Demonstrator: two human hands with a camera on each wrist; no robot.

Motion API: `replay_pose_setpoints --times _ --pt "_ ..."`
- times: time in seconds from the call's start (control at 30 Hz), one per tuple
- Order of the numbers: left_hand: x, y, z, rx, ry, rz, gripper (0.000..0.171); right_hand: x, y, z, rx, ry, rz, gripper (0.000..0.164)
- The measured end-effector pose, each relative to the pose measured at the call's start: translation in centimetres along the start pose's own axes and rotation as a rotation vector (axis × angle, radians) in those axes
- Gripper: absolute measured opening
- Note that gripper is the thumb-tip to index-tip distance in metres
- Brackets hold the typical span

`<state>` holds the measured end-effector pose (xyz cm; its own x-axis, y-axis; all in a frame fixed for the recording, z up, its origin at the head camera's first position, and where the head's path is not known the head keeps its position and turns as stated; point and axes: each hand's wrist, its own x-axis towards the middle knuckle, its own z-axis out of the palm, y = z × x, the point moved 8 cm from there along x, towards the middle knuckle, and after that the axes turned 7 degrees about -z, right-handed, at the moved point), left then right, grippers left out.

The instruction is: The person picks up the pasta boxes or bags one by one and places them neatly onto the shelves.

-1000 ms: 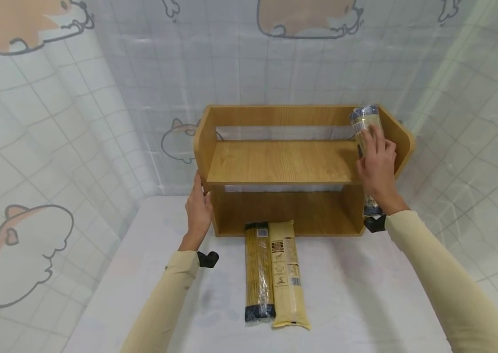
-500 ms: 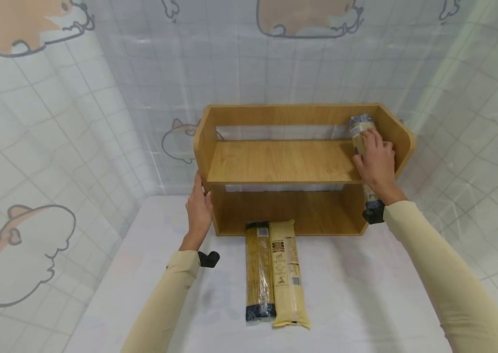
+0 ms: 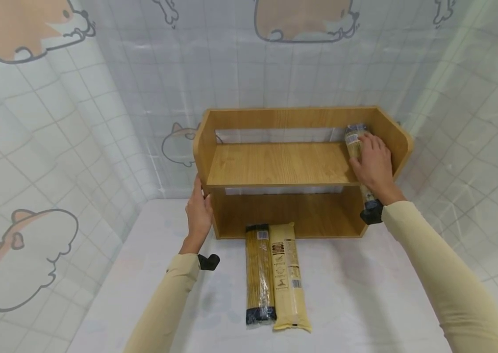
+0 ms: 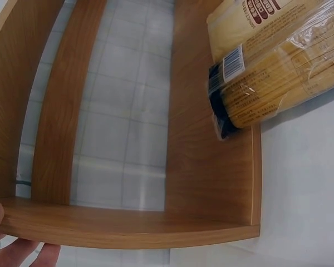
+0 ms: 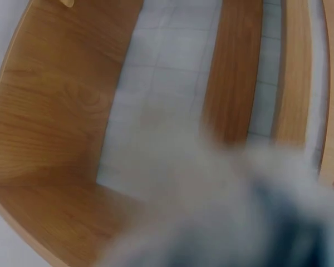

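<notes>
A two-tier wooden shelf [image 3: 271,164] stands at the back of the table. At the right end of its upper tier, my right hand [image 3: 374,164] grips a clear pack of spaghetti [image 3: 353,140] with dark blue ends. The pack slants, its near end jutting out past the tier's front edge; the palm hides its middle. In the right wrist view the same pack [image 5: 267,233] is a close blur. My left hand [image 3: 198,213] holds the shelf's left side panel, and in the left wrist view its thumb and fingertips [image 4: 22,253] lie on either side of that panel [image 4: 128,236].
Side by side before the shelf lie another blue-ended spaghetti pack [image 3: 259,274] and a yellow noodle pack [image 3: 290,289], their far ends at the lower tier's front edge. White table [image 3: 346,304] surrounds them. A tile-patterned curtain [image 3: 275,73] hangs behind and at both sides.
The right hand has lowered the spaghetti pack toward the upper tier, its far end moving down and slightly left. The left hand keeps its place on the panel, and both table packs lie unmoved.
</notes>
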<state>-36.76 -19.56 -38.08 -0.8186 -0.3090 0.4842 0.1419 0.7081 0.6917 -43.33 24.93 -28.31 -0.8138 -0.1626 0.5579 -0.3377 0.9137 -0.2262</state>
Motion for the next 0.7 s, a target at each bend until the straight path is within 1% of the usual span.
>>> replay_pose_setpoints --times 0.17,0.37,0.5,0.6,0.7 --pt "-0.1 0.1 -0.3 0.002 0.008 0.006 0.066 0.3 -0.5 -0.6 0.01 0.06 -0.054 0.057" --pt "0.0 0.0 -0.3 0.0 0.002 0.003 0.064 0.5 -0.9 -1.2 0.013 0.048 -0.049 0.059" --pt "0.0 0.0 -0.1 -0.001 0.004 0.019 0.063 0.2 -1.3 -0.8 -0.002 -0.009 -0.06 0.062" --pt "0.2 0.0 0.0 -0.003 0.005 0.019 0.062 0.0 -2.1 0.0 -0.022 -0.086 -0.089 0.063" --pt "0.3 0.0 0.1 -0.005 0.011 0.01 0.062 -0.3 -3.4 0.6 -0.033 -0.158 -0.122 0.061"
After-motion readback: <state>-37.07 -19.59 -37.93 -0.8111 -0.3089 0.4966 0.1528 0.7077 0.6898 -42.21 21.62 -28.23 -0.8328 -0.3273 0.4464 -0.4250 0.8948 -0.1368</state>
